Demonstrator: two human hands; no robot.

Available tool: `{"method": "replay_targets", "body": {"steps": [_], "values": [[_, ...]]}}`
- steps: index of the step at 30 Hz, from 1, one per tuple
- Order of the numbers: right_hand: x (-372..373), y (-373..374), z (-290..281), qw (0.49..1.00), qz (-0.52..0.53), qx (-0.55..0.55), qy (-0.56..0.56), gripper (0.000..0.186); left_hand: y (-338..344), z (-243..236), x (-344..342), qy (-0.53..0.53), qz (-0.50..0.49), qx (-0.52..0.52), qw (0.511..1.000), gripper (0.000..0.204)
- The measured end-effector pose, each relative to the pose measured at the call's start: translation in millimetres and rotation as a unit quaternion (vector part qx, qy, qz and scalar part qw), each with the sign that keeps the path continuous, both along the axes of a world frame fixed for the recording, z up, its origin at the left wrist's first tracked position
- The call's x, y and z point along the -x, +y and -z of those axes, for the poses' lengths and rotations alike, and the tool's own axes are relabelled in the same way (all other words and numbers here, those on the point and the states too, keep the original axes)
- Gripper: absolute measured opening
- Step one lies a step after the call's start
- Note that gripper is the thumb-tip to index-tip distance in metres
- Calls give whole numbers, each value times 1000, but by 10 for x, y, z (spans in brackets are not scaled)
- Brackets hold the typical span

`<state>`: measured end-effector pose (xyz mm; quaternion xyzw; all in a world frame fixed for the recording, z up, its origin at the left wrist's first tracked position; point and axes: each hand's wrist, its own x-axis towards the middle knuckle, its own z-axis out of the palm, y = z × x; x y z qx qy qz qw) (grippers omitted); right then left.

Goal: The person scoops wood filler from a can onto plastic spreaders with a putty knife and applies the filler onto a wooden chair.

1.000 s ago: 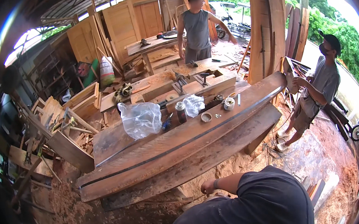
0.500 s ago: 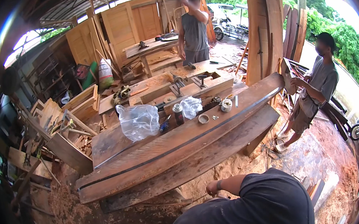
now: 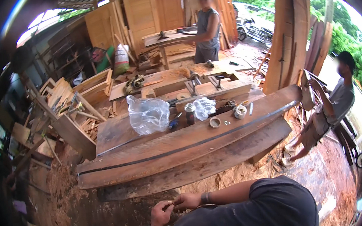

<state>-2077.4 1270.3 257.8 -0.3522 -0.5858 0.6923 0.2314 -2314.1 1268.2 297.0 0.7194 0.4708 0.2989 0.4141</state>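
My left hand (image 3: 159,215), with a black band at its wrist, and my right hand (image 3: 188,201), with a grey band, meet low in front of my body. Their fingers are pinched together at the tips; whatever small thing they hold cannot be made out. Beyond them lies a long reddish-brown plank (image 3: 184,156) with a dark strip along its length. On it stands an open tin (image 3: 240,112) with a pale rim, beside a round lid (image 3: 215,122) and a few small bits. A dark can (image 3: 190,114) stands just behind, between two clear plastic bags (image 3: 148,116).
A second weathered plank (image 3: 194,171) sits under the first, nearer me. At the far right a person (image 3: 342,100) stands by the plank's end, touching a board (image 3: 306,90). Another person (image 3: 207,30) stands at a back table. Scrap wood (image 3: 90,126) and shavings lie around.
My left hand has come into view and joined the right, which has moved left. The person at the back has lowered a raised arm. The view has shifted slightly.
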Motion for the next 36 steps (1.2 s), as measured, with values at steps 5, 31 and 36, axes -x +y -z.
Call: {"method": "replay_targets", "body": {"steps": [5, 31, 36], "values": [[101, 156, 37, 998, -21, 51, 39, 20, -93, -425, 121, -14, -21, -13, 1000, 21], [5862, 722, -819, 894, -422, 149, -35, 54, -994, -397, 5739, -17, -186, -87, 978, 21], [6842, 756, -1131, 866, -472, 159, -42, 54, -1381, -321, 6364, -117, -306, -50, 943, 23]]}}
